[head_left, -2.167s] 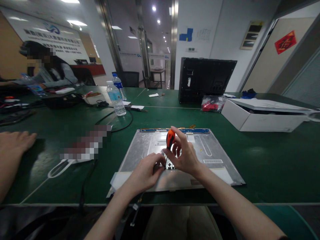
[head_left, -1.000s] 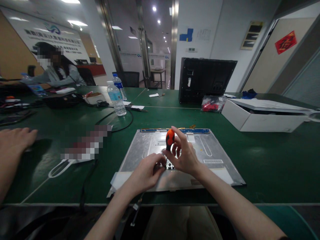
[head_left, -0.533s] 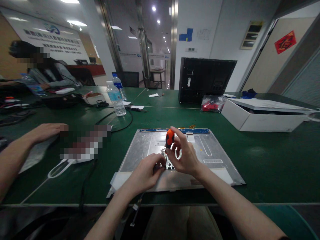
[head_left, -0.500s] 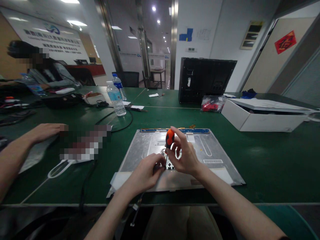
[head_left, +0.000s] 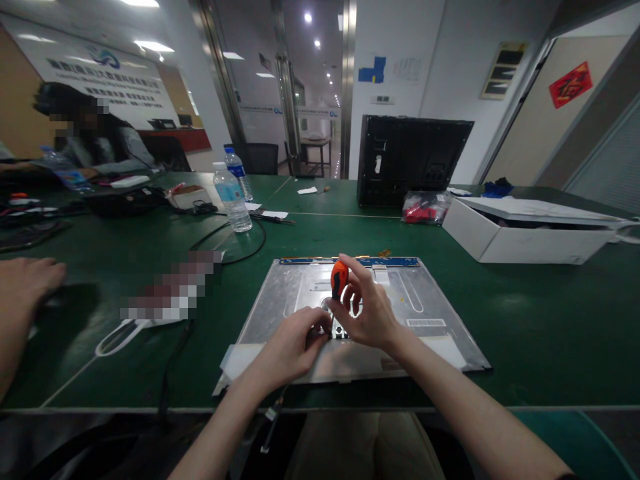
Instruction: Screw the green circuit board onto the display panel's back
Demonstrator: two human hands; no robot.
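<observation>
A bare LCD panel (head_left: pixel 425 293) lies metal back up on the table, with a long blue circuit board (head_left: pixel 350 262) along its far edge. My right hand (head_left: pixel 373 310) grips an upright screwdriver (head_left: pixel 339 279) by its orange and black handle, index finger on top. The shaft points down at a small metal bracket (head_left: pixel 341 330) near the panel's middle. My left hand (head_left: pixel 293 343) is closed beside the shaft's lower end, its fingertips pinched at the bracket. What they hold is hidden. A thin cable (head_left: pixel 273 413) comes out below that hand and hangs over the table's front edge.
Another person's hand (head_left: pixel 30 283) rests at the far left. Two water bottles (head_left: pixel 233 197) stand back left near a black cable. Behind the panel is a black monitor housing (head_left: pixel 415 160); a white box (head_left: pixel 530 230) and a bag with red contents (head_left: pixel 425 208) are at right.
The screwdriver handle has turned slightly in my right hand; my left hand stays in place. At far left, the other person's hand has drawn back left, and a seated person has shifted.
</observation>
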